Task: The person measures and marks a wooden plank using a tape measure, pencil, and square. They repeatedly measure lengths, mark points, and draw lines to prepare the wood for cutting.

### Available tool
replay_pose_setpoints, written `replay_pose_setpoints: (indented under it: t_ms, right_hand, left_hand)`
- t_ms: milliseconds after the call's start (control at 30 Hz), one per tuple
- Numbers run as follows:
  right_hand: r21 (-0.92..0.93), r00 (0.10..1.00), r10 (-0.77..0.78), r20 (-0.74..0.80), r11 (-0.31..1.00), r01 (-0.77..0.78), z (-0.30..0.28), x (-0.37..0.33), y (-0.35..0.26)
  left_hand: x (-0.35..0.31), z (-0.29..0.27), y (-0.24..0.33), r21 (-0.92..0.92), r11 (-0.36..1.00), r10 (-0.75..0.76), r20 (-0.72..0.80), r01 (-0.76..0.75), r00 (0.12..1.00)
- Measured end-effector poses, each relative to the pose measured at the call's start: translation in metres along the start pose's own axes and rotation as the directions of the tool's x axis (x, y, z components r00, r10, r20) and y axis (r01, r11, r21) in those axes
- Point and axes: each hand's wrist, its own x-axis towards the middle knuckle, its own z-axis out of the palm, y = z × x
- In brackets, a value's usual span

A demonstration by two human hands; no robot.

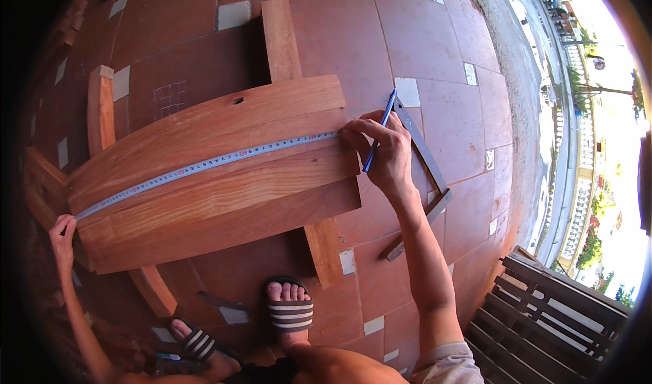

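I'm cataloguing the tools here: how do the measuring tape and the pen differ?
The measuring tape is pale with dark markings; the pen is mainly blue. The tape runs nearly the whole length of the wooden panel, while the pen is far shorter. The left hand pinches one end of the tape; the pen is in the right hand. Both are slim.

On my feed, strong daylight comes from the right, where the street (533, 112) glares almost white. The tiled floor (333, 37) is well lit through the middle and dims toward the left, with deep shadow under the wooden boards (224, 197). I get crisp markings along most of the tape measure (204, 165), finer and harder to read leftward. The fisheye curves the outer lines, and black rounds off the corners.
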Motion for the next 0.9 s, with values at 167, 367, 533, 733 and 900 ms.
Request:
replay_pose_setpoints:
  t_ms: [167,367,533,733,900]
  right_hand:
    - [0.004,0.999,0.036,0.001,0.999,-0.036,-0.004,0.001,-0.002]
    - [0.005,0.996,0.082,0.038,0.997,-0.082,0.001,-0.001,-0.008]
    - [0.134,0.954,0.278,0.115,0.947,-0.293,-0.004,-0.012,0.009]
    - [-0.199,0.983,0.174,0.05,0.967,-0.161,-0.001,-0.004,-0.012]
    - [-0.312,0.99,0.134,0.044,0.943,-0.114,-0.003,0.0,-0.006]
  left_hand:
    - [0.002,0.006,0.014,-0.015,1.0,-0.018,-0.032,0.017,0.999]
    - [-0.008,0.01,0.029,-0.072,0.997,0.016,-0.072,-0.021,0.997]
    - [-0.004,0.024,0.066,-0.056,0.993,0.091,-0.19,-0.104,0.978]
    - [-0.012,0.031,0.057,-0.05,0.995,0.07,-0.285,-0.088,0.956]
    - [-0.014,0.028,0.06,-0.051,0.993,0.09,-0.273,-0.108,0.958]
